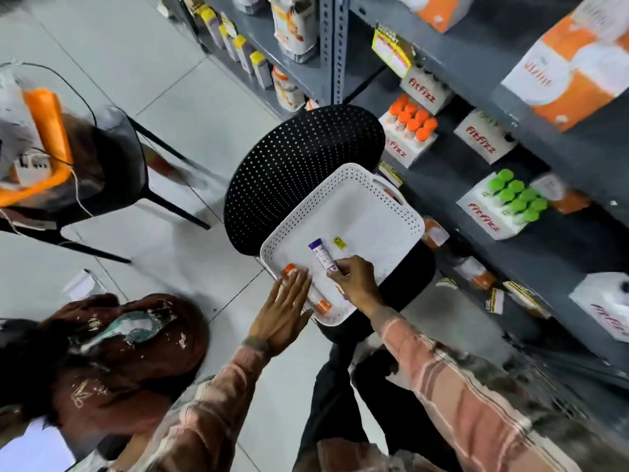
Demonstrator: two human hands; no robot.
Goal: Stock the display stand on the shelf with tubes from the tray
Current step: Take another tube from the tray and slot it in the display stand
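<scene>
Tubes are what my hands are on: my right hand point(355, 282) pinches the near end of one slim white cylinder with a purple cap point(322, 256), fingers curled tight around it while its capped end points away across the tray point(391, 212). My left hand point(284, 311) lies flat with fingers spread and pressed down over two more tubes at the tray's near corner; only their orange caps show, one point(289, 269) past my fingertips and one point(322, 305) beside my thumb, so I cannot tell whether I actually hold either. That makes three tubes I can count in the tray, plus one small yellow scrap point(339, 243) lying just beyond the purple cap. The tray is white plastic, rectangular with rounded corners, its low walls pierced with rows of small holes and a handle slot at the far end; its floor looks smooth. It rests on a black chair point(296, 158) whose rounded back is dotted with perforations. To the right of the tray stands grey metal shelving point(476, 63). On it sit white cardboard display stands printed in red: one point(405, 149) packed with about seven orange-capped tubes standing upright, another point(490, 216) farther right holding about eight green-capped ones. Both my sleeves point(442, 366) are soft pink-and-grey plaid cloth. Left of the tray, pale glossy floor tiles point(190, 107) show.
</scene>
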